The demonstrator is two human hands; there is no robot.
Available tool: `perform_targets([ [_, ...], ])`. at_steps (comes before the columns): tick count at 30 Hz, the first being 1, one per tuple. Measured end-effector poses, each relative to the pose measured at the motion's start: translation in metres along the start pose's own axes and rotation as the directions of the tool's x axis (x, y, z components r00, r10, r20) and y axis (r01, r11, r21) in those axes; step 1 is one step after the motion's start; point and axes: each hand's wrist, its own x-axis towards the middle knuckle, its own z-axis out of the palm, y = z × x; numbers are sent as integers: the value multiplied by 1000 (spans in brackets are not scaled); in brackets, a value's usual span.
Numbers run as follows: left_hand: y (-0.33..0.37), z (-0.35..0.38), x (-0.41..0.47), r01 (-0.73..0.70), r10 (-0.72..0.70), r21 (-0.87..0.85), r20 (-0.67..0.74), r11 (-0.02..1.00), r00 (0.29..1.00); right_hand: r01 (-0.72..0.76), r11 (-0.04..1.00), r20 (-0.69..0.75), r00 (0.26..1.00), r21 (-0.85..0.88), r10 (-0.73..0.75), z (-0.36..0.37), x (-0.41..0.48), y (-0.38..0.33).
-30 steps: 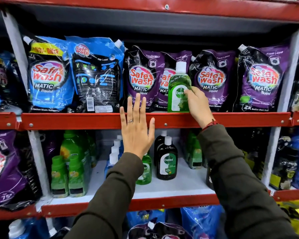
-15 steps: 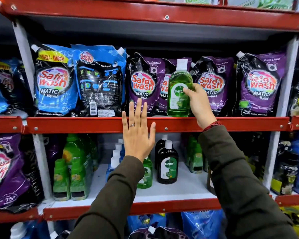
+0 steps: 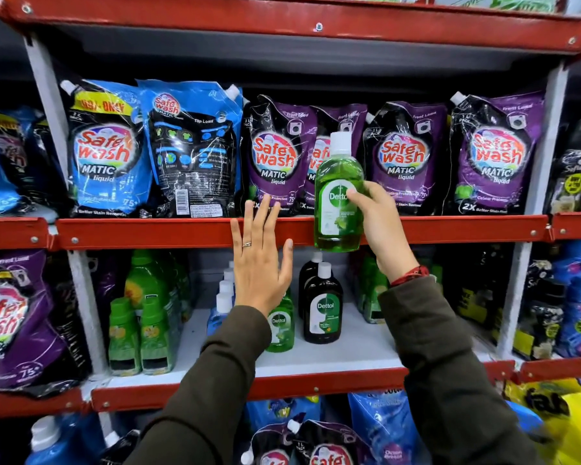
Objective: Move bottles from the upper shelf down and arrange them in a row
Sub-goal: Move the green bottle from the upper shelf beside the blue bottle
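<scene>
My right hand (image 3: 379,223) grips a green Dettol bottle (image 3: 336,193) with a white cap, held upright in the air in front of the red edge of the upper shelf (image 3: 148,231). My left hand (image 3: 260,263) is open, fingers spread, raised flat before that same edge just left of the bottle. On the white lower shelf (image 3: 359,350) stand a dark brown Dettol bottle (image 3: 322,307) with another behind it, and a green Dettol bottle (image 3: 280,325) partly hidden by my left wrist.
Blue pouches (image 3: 109,152) and purple Safewash pouches (image 3: 497,156) fill the upper shelf. The lower shelf also holds small green bottles (image 3: 138,333) at the left, blue white-capped bottles (image 3: 223,300) in a line, and green bottles (image 3: 371,286) at the back right. White uprights (image 3: 517,297) bound the bay.
My right hand has lifted the green bottle off the upper shelf and brought it forward and down past the shelf edge. My left hand stays raised and open.
</scene>
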Motion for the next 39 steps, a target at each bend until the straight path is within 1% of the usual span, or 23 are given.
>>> perform_targets([
  [3,0,1,-16,23,-23,5,-4,1000,1000,-18,1000,30,999,25,18,1,-18,16],
  [9,-7,9,-58,32,-32,-15,41,999,999,-52,998,85,995,44,49,6,-52,52],
  [14,-19,15,-102,71,-63,-64,117,995,991,-125,992,149,982,21,120,11,-81,89],
  [17,-26,20,-130,112,-97,-70,192,991,977,-177,984,176,969,3,173,15,-95,115],
  [21,-29,27,-171,160,-144,-24,325,987,935,-221,975,198,955,-13,219,22,-112,145],
  [25,-27,33,-205,256,-230,7,459,967,858,-258,966,200,945,-35,260,32,-119,170],
  [27,-25,35,-217,276,-259,41,499,960,827,-275,960,218,936,-41,278,38,-120,180],
  [30,-26,38,-226,290,-284,70,515,954,809,-291,955,243,924,-55,296,45,-119,195],
  [34,-27,41,-229,290,-302,104,504,951,809,-326,942,237,912,-81,336,55,-117,209],
  [39,-26,44,-230,300,-322,126,486,946,812,-382,921,223,894,-74,388,62,-114,225],
])
